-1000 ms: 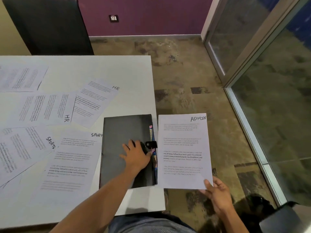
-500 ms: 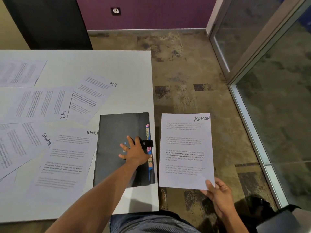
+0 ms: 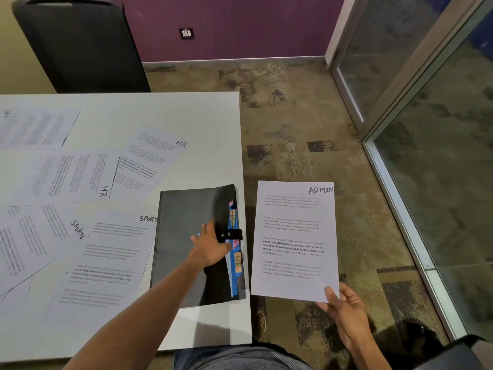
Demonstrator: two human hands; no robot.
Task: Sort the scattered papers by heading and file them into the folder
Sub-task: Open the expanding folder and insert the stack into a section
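Observation:
A black folder lies closed at the white table's right edge. Coloured index tabs, one reading HR, stick out along its right side. My left hand rests on the cover, fingers spread, thumb beside the black clasp strap. My right hand pinches the bottom right corner of a sheet headed ADMIN, held flat over the floor just right of the folder. Loose sheets lie left of the folder: two headed HR and two headed SPORTS.
Another sheet lies at the table's far left. A black chair stands behind the table. A glass door with a metal frame runs along the right. Patterned floor lies between the table and the door.
My left hand has turned on the cover, bringing the thumb to the clasp strap, and more of the coloured tabs shows. The ADMIN sheet stays in my right hand.

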